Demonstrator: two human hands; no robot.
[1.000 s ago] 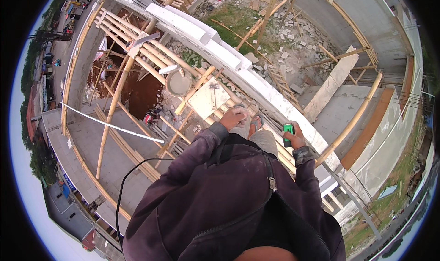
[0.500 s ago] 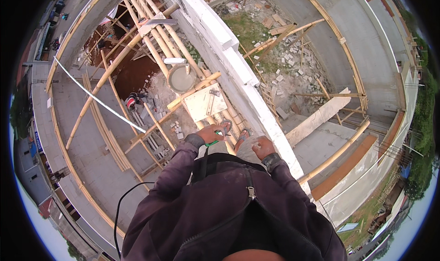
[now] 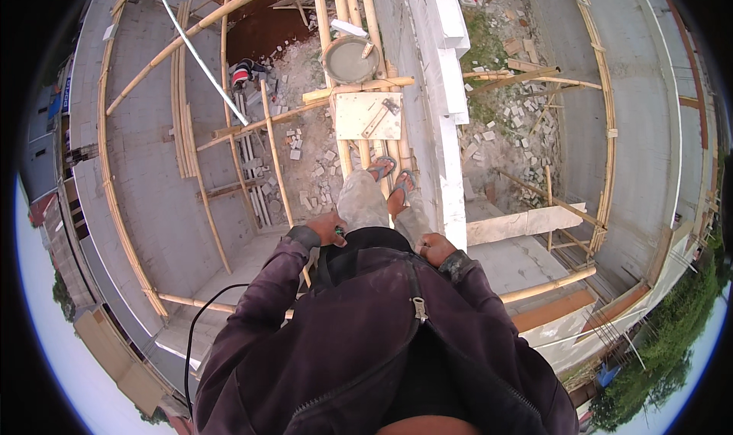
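Note:
My left hand (image 3: 328,229) is closed at my left hip, with a bit of a small green object showing by its fingers; its kind is unclear. At the front of my grey-dusted trousers (image 3: 363,198), my right hand (image 3: 436,249) is curled into a fist, and whatever it may grip is hidden. Beyond my sandalled feet (image 3: 401,181), a pale board (image 3: 350,122) lies across bamboo poles. A wooden-handled hammer-like tool (image 3: 376,119) rests on that board. Farther off stands a round tub (image 3: 340,62) of grey mortar with a small tool (image 3: 368,50) at its rim.
A wall of white blocks (image 3: 452,152) runs close along my right side. Bamboo scaffold poles (image 3: 347,3) carry me above rubble-strewn ground. A white block (image 3: 349,28) lies behind the tub. Below on the left, a person (image 3: 243,72) bends down. A dark cable (image 3: 200,328) hangs by my left arm.
My view has turned, so the board, tub and wall now lie straighter ahead. My left hand has drawn back to my hip with the green object. My right fist stays by my trousers.

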